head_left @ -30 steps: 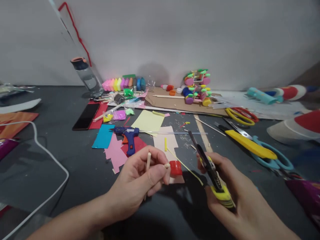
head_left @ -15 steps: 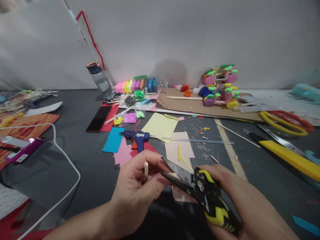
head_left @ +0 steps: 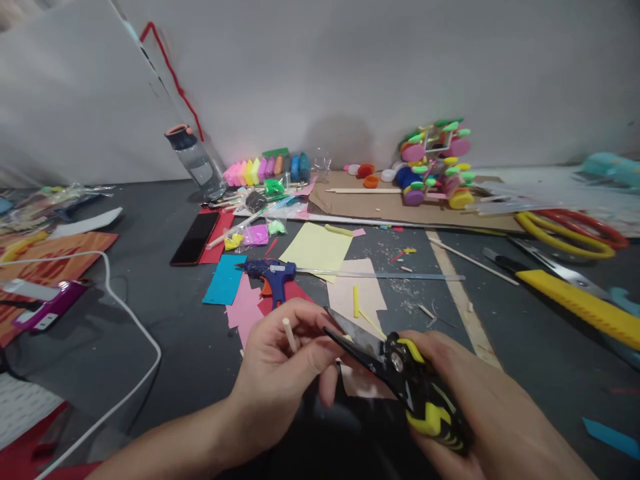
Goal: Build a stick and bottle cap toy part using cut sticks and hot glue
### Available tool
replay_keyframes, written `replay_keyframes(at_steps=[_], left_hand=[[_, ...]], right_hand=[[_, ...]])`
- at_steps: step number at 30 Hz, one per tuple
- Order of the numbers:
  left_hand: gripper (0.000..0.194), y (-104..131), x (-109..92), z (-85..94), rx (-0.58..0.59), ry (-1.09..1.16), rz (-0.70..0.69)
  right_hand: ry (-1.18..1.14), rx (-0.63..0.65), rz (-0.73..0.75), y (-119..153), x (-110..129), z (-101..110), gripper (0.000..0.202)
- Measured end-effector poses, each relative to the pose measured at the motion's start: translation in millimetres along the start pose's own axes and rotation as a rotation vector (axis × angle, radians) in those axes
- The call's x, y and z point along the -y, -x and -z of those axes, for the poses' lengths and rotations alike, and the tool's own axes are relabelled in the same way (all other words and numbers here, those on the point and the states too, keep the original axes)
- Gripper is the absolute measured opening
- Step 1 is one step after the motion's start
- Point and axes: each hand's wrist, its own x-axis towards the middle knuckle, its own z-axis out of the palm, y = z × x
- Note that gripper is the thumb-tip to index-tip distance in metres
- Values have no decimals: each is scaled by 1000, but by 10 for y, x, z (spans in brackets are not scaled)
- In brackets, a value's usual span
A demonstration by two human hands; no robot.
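Observation:
A thin wooden stick (head_left: 289, 335) is held in my left hand (head_left: 287, 380), its pale end poking up between the curled fingers and thumb. My right hand (head_left: 465, 400) is wrapped round black and yellow cutters (head_left: 400, 373). Their blades point left and stand apart, with the tips at the fingertips of my left hand. Whether the stick lies between the blades is hard to see. Beyond the hands are a blue glue gun (head_left: 273, 273), a pale yellow sheet (head_left: 315, 250) and a pale pink sheet (head_left: 356, 293) with a short yellow stick (head_left: 356, 301) on it.
At the right lie a yellow utility knife (head_left: 575, 303) and scissors (head_left: 560, 270). A black phone (head_left: 195, 239), a bottle (head_left: 196, 163) and a white cable (head_left: 135, 317) are on the left. Colourful clay models (head_left: 437, 167) stand on cardboard (head_left: 350, 207) at the back.
The stick's end in my left hand has tilted to the left. The cutter blades are slightly closer together. The whole view has shifted a little.

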Motion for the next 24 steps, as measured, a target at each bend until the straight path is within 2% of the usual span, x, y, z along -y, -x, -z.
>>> replay_keyframes(at_steps=[6,15,24], left_hand=[[21,-15,-19,31,-10,-68,23],[14,-7,15,21,5,-19,21],[9,26,-17,12,9,30,106]], right_hand=[[-39,-15,-25,-24,27,29,28],[-103,6,-40,-57,61,75,17],[37,-17,28,37,-22,51,32]])
